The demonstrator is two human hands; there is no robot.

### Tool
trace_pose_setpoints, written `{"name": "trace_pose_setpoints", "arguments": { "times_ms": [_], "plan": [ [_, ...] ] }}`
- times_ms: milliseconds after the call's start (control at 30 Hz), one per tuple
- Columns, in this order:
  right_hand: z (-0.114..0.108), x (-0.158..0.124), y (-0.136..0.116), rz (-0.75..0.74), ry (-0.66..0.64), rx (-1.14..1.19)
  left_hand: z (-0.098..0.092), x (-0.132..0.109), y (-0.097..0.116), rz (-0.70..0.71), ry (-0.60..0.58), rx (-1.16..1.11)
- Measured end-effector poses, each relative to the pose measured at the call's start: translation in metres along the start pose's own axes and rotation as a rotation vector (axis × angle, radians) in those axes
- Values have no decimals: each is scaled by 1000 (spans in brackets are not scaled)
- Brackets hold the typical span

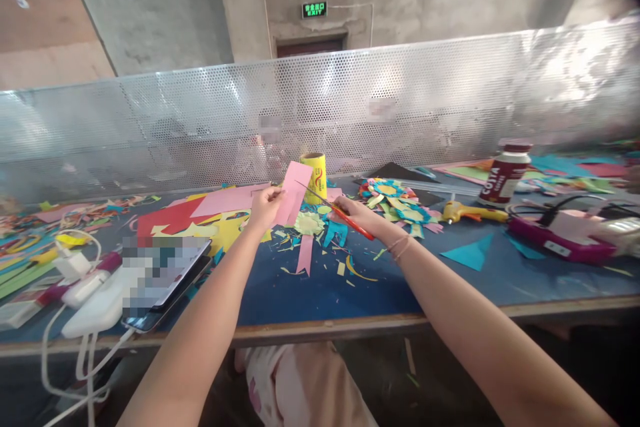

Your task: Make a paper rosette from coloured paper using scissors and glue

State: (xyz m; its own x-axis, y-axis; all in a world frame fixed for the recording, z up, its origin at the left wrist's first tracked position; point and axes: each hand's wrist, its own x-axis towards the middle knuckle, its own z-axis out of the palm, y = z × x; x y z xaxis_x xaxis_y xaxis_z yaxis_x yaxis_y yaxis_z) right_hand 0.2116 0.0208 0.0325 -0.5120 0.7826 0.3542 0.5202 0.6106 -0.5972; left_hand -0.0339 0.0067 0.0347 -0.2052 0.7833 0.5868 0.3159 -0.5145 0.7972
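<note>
A pink paper piece [295,195] is held up above the middle of the table [310,297], nearer its far edge, pinched in the closed fingers of the left hand [265,207]. Red-handled scissors [333,208] are gripped in the closed right hand [357,213], with the blades reaching onto the paper. Paper scraps [320,250] are scattered beneath, and a yellow roll [316,177] is seen just behind.

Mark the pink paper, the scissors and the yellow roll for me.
pink paper [296,190], head view, middle of the sheet.
scissors [334,208], head view, blades near the pivot.
yellow roll [317,170], head view, its printed side wall.
</note>
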Motion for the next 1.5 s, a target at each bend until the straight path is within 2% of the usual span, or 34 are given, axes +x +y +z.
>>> {"name": "trace_pose_setpoints", "arguments": {
  "times_ms": [133,233,333,467,667,800,933,1200,1500],
  "plan": [
    [2,-4,-6,72,22,191,-1,2,-6,-41,173,57],
    [4,-8,-14,83,-72,372,-3,3,-7,-60,253,73],
    [10,-8,-18,73,-171,436,-2,2,-7,-53,272,22],
    [18,-6,-18,95,-261,503,5,-1,-9,-59,215,-105],
    [24,-6,-21,49,-258,505,20,-10,-2,-116,123,-224],
    [33,-3,-19,2,-184,550,31,-20,8,-239,19,-311],
    [42,-1,-18,-3,-52,589,38,-28,15,-280,-108,-403],
    [46,-3,-29,110,24,624,36,-29,20,-298,-161,-390],
    [49,-4,-29,161,107,505,36,-29,23,-274,-156,-376]
  ]
}}
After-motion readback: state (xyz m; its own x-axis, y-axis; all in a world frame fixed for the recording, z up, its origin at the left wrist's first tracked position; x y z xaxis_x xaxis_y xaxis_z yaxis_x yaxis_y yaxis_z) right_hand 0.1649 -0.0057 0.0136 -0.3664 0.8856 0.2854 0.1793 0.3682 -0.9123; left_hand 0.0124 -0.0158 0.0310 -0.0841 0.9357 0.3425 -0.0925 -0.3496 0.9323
